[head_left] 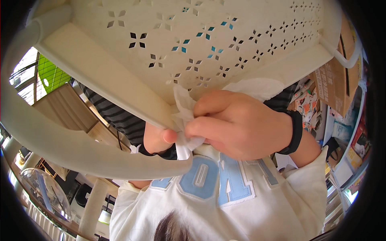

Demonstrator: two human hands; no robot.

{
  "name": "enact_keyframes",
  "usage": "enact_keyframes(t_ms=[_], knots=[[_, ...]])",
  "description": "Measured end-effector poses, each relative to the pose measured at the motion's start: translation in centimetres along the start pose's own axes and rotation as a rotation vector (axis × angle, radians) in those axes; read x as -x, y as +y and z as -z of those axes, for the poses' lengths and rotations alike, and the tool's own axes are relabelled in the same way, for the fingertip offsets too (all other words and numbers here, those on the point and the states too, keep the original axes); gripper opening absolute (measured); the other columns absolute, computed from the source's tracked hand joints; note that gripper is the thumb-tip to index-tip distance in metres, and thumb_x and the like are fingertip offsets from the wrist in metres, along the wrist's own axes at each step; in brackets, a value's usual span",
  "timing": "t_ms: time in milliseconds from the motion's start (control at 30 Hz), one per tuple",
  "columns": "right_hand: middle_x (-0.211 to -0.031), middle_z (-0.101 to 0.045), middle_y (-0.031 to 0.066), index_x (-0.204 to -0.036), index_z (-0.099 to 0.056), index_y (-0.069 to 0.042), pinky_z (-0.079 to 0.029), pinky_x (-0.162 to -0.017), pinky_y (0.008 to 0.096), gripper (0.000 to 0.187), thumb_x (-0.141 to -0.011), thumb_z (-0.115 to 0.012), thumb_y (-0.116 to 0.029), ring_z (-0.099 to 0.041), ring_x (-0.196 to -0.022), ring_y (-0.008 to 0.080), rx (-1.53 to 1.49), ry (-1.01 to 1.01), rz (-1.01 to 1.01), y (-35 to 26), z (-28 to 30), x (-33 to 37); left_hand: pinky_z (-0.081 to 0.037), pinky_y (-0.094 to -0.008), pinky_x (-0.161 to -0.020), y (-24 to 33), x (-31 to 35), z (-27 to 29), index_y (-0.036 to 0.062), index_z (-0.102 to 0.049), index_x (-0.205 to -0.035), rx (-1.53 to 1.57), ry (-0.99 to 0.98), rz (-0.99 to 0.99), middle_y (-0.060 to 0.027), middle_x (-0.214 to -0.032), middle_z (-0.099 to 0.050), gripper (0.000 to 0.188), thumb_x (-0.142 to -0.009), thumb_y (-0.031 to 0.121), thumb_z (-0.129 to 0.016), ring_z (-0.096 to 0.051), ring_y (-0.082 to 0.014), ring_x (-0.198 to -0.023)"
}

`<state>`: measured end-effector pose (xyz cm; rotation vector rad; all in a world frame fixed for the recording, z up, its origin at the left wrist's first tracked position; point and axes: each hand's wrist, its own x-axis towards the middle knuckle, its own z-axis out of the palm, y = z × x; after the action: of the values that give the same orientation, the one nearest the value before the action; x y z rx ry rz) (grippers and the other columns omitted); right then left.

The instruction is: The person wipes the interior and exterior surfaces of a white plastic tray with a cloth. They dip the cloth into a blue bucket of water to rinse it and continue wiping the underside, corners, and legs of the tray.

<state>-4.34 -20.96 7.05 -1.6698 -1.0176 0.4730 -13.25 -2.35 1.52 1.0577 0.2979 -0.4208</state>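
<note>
A cream-white plastic tray (pixel 114 78), its base pierced with diamond-petal flower cutouts, is tilted up in front of my chest. My right hand (pixel 245 124) pinches a crumpled white wipe (pixel 185 102) against the tray's near corner. More of the thin white sheet spreads along the inner edge, beyond the knuckles. At that same corner, my left hand (pixel 161 135) grips the rim from outside; its thumb shows, while the other fingers are hidden behind the tray. A thick curved white tube (pixel 80 148) arcs around the tray's left side and ends close to my left wrist.
On the right, a brown cardboard box (pixel 335 86) stands beside shelves crowded with packages (pixel 350 148). A clear plastic dome-shaped item (pixel 45 193) is at lower left. Dark striped fabric (pixel 114 116) shows beneath the tray, and a brown panel (pixel 64 106) lies farther left.
</note>
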Motion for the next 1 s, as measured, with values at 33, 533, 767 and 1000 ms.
enact_keyframes(t_ms=[33, 533, 767, 1000], knots=[[-0.073, -0.052, 0.0083, -0.09, -0.06, -0.004, -0.043, -0.058, 0.0342, 0.029, -0.063, -0.063, 0.005, -0.05, -0.067, 0.0252, 0.0, 0.001, -0.002, -0.1, 0.0, 0.2, -0.045, -0.0296, -0.078, 0.3, 0.0, 0.0, -0.0011, -0.056, -0.106, 0.0, -0.001, 0.001, -0.0097, -0.098, -0.061, 0.079, -0.069, 0.069, -0.062, -0.057, -0.0158, -0.087], [-0.088, -0.056, 0.0114, -0.092, -0.057, -0.003, -0.046, -0.07, 0.0357, 0.025, -0.068, -0.065, 0.002, -0.055, -0.081, 0.0293, 0.136, 0.193, -0.096, -0.4, -0.7, -1.7, -0.046, -0.0242, -0.067, -0.6, -2.4, 1.9, -0.0015, -0.05, -0.117, -0.085, -0.263, -0.087, -0.0055, -0.088, -0.06, 0.095, -0.063, 0.077, -0.056, -0.057, -0.0129, -0.074], [-0.083, -0.057, 0.0075, -0.085, -0.053, -0.005, -0.046, -0.067, 0.036, 0.021, -0.069, -0.059, 0.008, -0.056, -0.079, 0.0284, -0.162, 0.081, 0.092, 1.0, -1.4, -1.9, -0.046, -0.0247, -0.068, -0.6, -2.7, 2.1, -0.0016, -0.05, -0.116, -0.096, -0.226, -0.076, -0.0057, -0.089, -0.06, 0.095, -0.064, 0.077, -0.057, -0.057, -0.0132, -0.075], [-0.086, -0.06, 0.0091, -0.091, -0.057, -0.008, -0.047, -0.064, 0.0334, 0.023, -0.072, -0.06, 0.006, -0.059, -0.078, 0.0269, -0.34, 0.062, -0.063, 0.1, -0.2, -1.3, -0.045, -0.0253, -0.069, -0.7, -2.9, 2.4, -0.0017, -0.05, -0.116, -0.101, -0.188, -0.061, -0.0059, -0.09, -0.06, 0.094, -0.064, 0.076, -0.057, -0.057, -0.0136, -0.076]])
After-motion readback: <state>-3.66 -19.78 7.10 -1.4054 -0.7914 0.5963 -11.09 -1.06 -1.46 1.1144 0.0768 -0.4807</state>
